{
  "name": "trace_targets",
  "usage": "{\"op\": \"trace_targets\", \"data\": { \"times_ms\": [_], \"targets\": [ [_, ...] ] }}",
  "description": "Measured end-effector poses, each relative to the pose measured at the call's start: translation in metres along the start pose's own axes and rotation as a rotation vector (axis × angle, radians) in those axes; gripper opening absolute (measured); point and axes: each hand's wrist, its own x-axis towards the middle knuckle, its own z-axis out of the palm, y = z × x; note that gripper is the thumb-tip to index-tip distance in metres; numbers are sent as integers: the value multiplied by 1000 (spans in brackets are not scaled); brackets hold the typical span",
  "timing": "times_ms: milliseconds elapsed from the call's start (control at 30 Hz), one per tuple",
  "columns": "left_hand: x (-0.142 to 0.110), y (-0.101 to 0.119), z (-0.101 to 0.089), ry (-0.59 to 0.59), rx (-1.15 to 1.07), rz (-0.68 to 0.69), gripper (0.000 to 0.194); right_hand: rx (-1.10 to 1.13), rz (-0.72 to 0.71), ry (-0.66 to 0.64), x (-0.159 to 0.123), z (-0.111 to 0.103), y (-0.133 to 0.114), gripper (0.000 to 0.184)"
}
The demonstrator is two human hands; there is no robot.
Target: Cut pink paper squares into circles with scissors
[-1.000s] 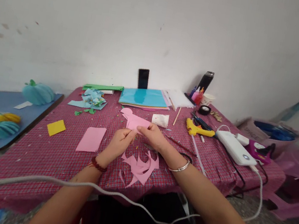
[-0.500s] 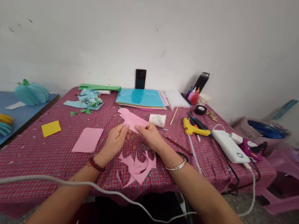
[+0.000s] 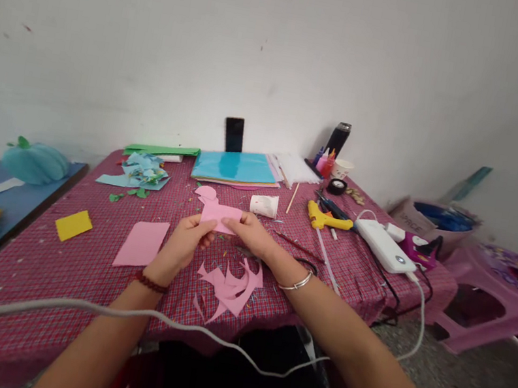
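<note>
Between my two hands is a rectangular piece of pink paper, held up over the table. My left hand pinches its left end, with the thumb on the near face. At the right end, my right hand grips it the same way. Just beyond the held paper lie rounded pink cut pieces. Curved pink paper scraps are heaped on the checked cloth nearer me. A stack of pink paper rests left of my left hand. Past my right hand, a white paper cup lies on its side.
A yellow glue gun, black tape roll and white power bank occupy the right side. Blue sheets and a phone are at the back. A white cable crosses in front of me. Paper pumpkins stand left.
The pink paper between my hands has turned from slanted to nearly level, showing a flat rectangle. Rounded pink pieces now show on the cloth behind it. The whole view has shifted slightly.
</note>
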Motion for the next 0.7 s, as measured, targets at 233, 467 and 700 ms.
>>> {"op": "trace_targets", "data": {
  "times_ms": [233,467,700],
  "targets": [
    [2,4,-2,122,-140,-1,26,37,51,-143,-2,-2,-3,52],
    [2,7,-2,151,-201,-17,25,16,31,-177,-5,3,-9,30],
    [2,7,-1,147,-164,2,25,28,33,-143,-4,2,-10,24]
  ]
}}
